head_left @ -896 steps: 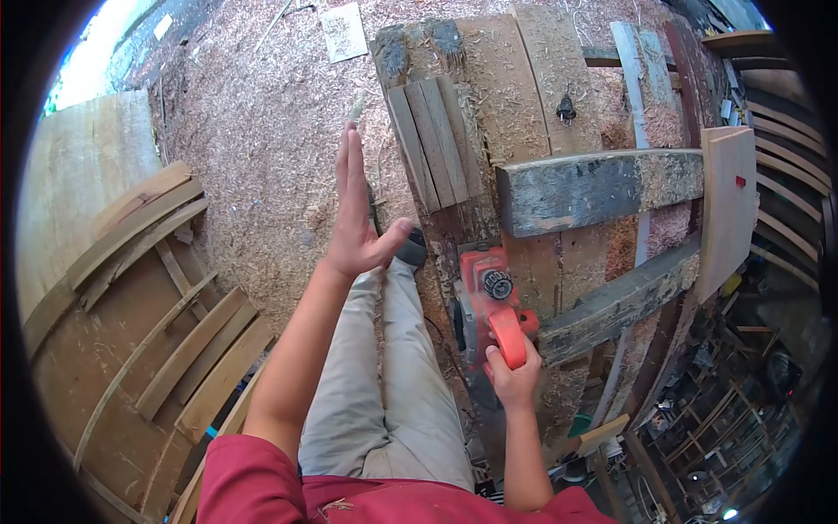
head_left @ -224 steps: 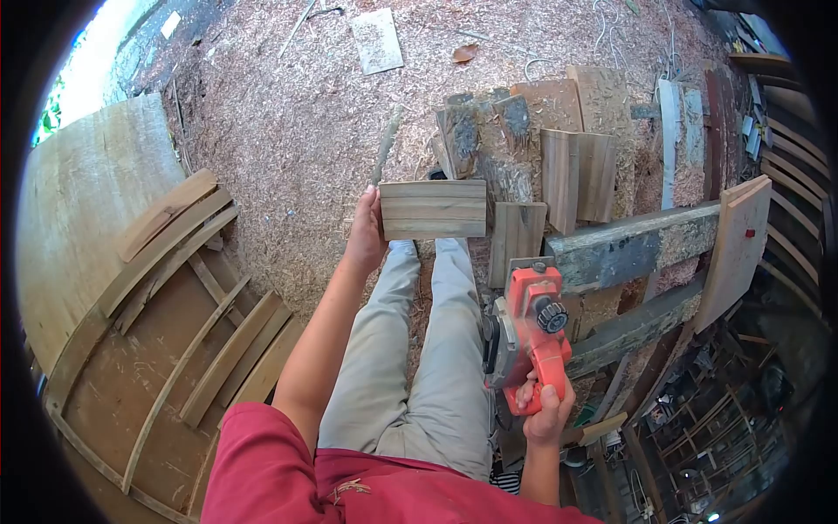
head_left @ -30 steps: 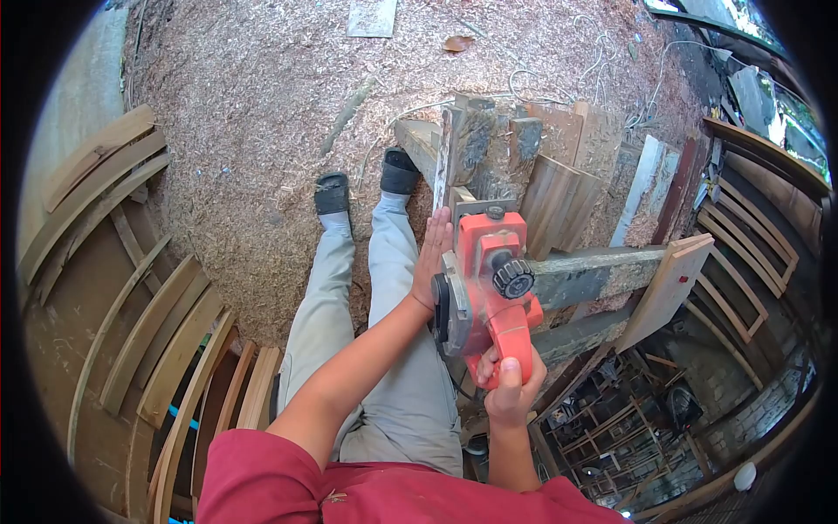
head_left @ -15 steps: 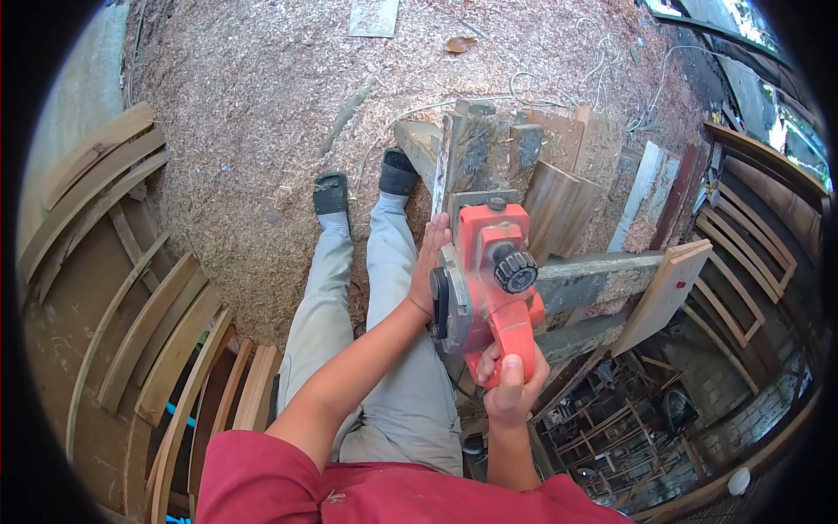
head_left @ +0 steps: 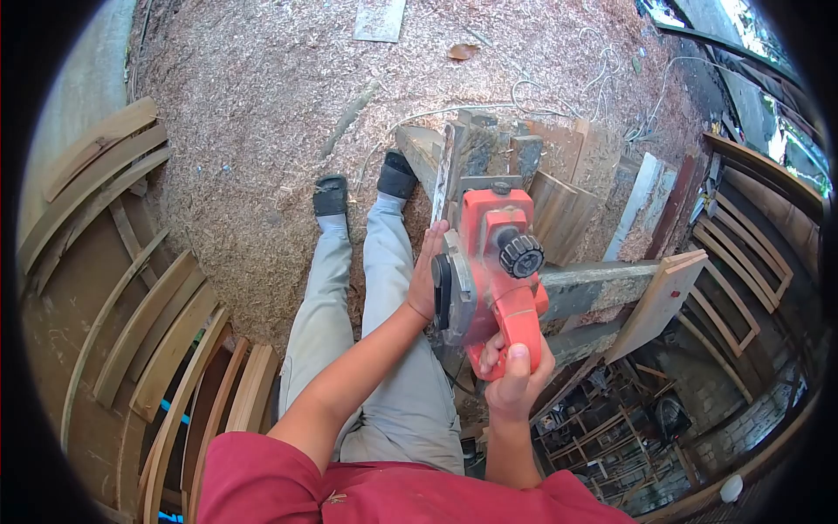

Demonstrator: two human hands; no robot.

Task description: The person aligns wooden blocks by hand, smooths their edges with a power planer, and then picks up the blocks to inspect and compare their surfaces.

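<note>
Over on the left, curved wooden slats (head_left: 148, 323) lie stacked side by side on a big flat board (head_left: 52, 349), some overlapping, all dusted with shavings. Next to them the ground is a thick carpet of sawdust (head_left: 253, 113), with a small flat offcut (head_left: 380, 17) lying on it near the top edge. There's nothing like a bin or box here that I can make out; the shavings just lie loose on the floor and on the timbers.

The person stands in the middle, in light trousers, with dark shoes (head_left: 332, 194) planted in the sawdust. Their left hand (head_left: 425, 275) is flat and open, fingers stretched upward, palm pressed against the left side of an orange electric planer (head_left: 489, 271). It grips nothing; it just rests against the tool's side and the narrow board (head_left: 445, 179) standing on edge beneath it.

The planer sits on top of that upright board, nose pointing away from the person, its black knob (head_left: 521, 255) on top. The right hand (head_left: 513, 380) is wrapped tight round the orange rear handle, thumb lying along its top.

Beyond the planer a cluster of weathered planks (head_left: 524, 166) stands leaning together. A grey crossbeam (head_left: 602, 284) runs off to the right, touching a pale slanted board (head_left: 659, 293). Further right, curved chair-like frames (head_left: 751, 253) are stacked, and a pale cord (head_left: 559, 87) loops across the sawdust above.
</note>
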